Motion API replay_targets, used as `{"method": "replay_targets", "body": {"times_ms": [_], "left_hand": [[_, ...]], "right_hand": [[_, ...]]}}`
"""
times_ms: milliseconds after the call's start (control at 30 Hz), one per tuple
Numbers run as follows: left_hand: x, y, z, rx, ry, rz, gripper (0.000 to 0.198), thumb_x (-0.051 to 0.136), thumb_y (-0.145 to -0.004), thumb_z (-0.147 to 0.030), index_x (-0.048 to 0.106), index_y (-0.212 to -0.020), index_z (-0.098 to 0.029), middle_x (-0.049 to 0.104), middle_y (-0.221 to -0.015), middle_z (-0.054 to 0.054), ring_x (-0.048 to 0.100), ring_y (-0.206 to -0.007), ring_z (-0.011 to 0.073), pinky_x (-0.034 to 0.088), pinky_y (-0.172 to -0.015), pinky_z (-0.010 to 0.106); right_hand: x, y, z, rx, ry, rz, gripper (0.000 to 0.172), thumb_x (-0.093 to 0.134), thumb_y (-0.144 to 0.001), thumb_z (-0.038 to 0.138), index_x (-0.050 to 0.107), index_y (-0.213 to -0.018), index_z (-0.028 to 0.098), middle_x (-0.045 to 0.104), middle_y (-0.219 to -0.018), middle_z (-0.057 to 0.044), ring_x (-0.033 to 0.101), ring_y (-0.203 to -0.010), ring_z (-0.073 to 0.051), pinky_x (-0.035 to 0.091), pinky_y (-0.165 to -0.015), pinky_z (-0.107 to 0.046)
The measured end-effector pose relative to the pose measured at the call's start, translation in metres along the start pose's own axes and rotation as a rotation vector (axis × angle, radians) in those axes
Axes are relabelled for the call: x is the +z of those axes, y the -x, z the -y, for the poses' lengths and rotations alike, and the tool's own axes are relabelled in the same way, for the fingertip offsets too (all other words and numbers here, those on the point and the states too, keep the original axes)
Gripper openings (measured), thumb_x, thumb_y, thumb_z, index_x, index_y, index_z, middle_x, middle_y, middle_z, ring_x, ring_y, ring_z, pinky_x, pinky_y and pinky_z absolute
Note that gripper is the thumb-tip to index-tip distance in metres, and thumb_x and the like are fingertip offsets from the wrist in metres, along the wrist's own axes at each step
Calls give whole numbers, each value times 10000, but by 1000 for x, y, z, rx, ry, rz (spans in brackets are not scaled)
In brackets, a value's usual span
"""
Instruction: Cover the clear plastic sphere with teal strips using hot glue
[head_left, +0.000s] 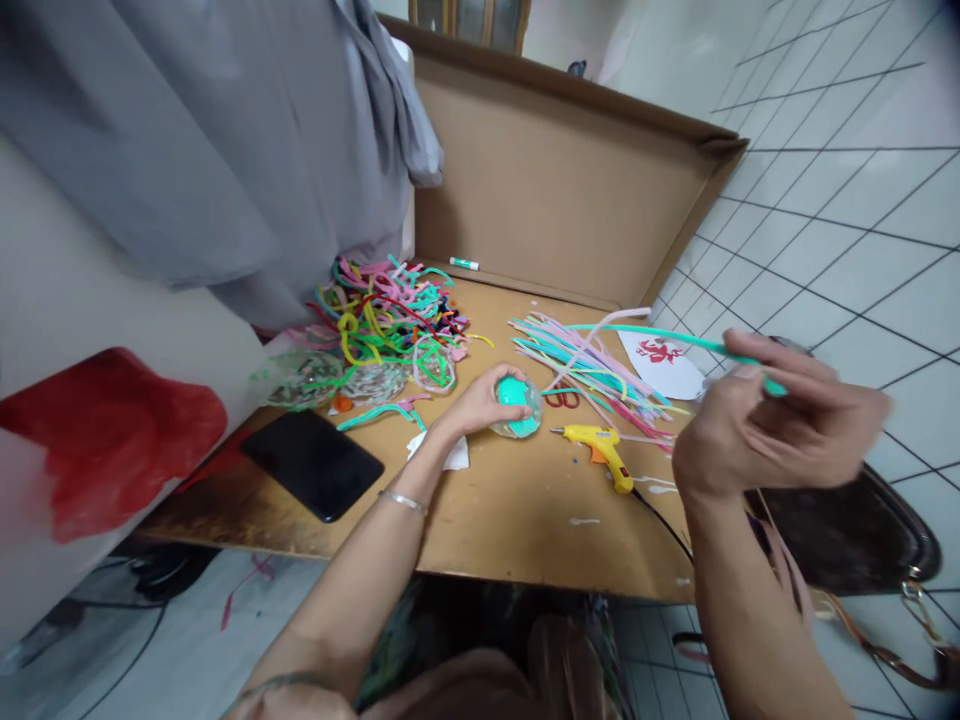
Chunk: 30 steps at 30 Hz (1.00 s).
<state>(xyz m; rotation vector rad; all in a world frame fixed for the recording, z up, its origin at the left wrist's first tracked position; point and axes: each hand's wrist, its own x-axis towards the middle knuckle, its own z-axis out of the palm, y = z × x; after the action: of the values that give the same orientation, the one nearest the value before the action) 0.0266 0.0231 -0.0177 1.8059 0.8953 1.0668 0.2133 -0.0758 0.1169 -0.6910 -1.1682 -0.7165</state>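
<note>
My left hand (pixel 484 402) is closed around a small clear round piece with a turquoise filling (pixel 516 402), held at the middle of the table. Its exact kind is hard to make out. Raised at the right, my right hand (pixel 780 420) pinches one end of a long turquoise pipe cleaner (pixel 675 337), which stretches leftward over a bundle of loose pipe cleaners (pixel 585 360). A yellow glue gun (pixel 600 445) lies between my hands, its cord running toward the front edge. Red-handled scissors (pixel 562 398) lie just right of the clear piece, partly under the bundle.
A tangled heap of coloured pipe cleaners (pixel 390 310) covers the back left of the table (pixel 525 530). A black phone (pixel 313 463) lies front left. Cardboard (pixel 555 180) stands along the back. White paper with a red shape (pixel 664 365) and a dark bag (pixel 847 540) are at right.
</note>
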Motion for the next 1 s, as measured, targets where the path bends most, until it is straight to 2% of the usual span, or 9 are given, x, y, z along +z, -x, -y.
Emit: {"method": "replay_targets", "body": {"times_ms": [167,233,333,433,567,667,733,867,1000], "left_hand": [[0,-2,4,5,-7,-5,492,753,-602,-312,552,-1028,-170,615,-1051,29,573,-952,176,468,-828,272],[0,-2,4,14,5,-7,496,754,-602,-322,551,-1029,-170,612,-1056,29,573,-948,172,466,-835,270],[0,-1,3,3,10,-3,515,753,-605,-343,542,-1041,-169,605,-1070,26,574,-910,157,470,-821,262],[0,0,3,-17,-24,-9,520,747,-606,-350,538,-1048,-173,603,-1078,22,568,-910,157,472,-819,261],[-1,0,5,17,-31,14,500,732,-626,-336,538,-1058,-180,598,-1115,22,568,-953,164,467,-839,260],[-2,0,6,20,-34,22,495,731,-635,-334,538,-1063,-178,595,-1141,28,572,-957,162,465,-841,258],[-2,0,5,16,-41,27,494,732,-635,-337,540,-1062,-176,597,-1146,32,575,-960,164,464,-847,262],[-1,0,0,6,-45,14,500,739,-614,-328,547,-1047,-167,608,-1123,36,574,-978,177,459,-871,280],[0,1,-6,-18,-23,-7,498,742,-598,-321,544,-1027,-163,611,-1092,36,568,-980,183,459,-869,288]], "right_hand": [[6,-5,-1,-14,64,-62,125,525,-845,239,409,-802,258,516,-832,19,664,-747,-156,544,-691,-363],[15,1,-20,4,69,51,101,507,-851,254,410,-826,248,545,-843,13,644,-752,-146,534,-661,-327],[24,6,-41,214,158,319,43,420,-889,245,450,-863,228,584,-841,-15,624,-763,-145,509,-683,-313],[17,2,-31,189,278,511,126,398,-904,284,506,-910,218,586,-853,-38,613,-796,-165,480,-730,-330],[-13,19,18,189,522,974,189,422,-882,315,581,-898,214,601,-715,-44,602,-692,-195,443,-634,-312],[-35,68,40,311,751,1467,279,490,-839,420,618,-800,175,618,-658,-97,604,-614,-237,419,-554,-321],[-43,102,40,401,767,1730,265,463,-856,344,636,-806,149,660,-728,-135,635,-663,-249,430,-573,-321],[-47,128,26,497,862,1837,250,405,-864,203,644,-891,135,690,-845,-151,661,-749,-229,444,-627,-298],[-40,85,27,440,1010,1716,251,433,-855,246,637,-958,143,694,-811,-143,665,-725,-243,435,-604,-296]]}}
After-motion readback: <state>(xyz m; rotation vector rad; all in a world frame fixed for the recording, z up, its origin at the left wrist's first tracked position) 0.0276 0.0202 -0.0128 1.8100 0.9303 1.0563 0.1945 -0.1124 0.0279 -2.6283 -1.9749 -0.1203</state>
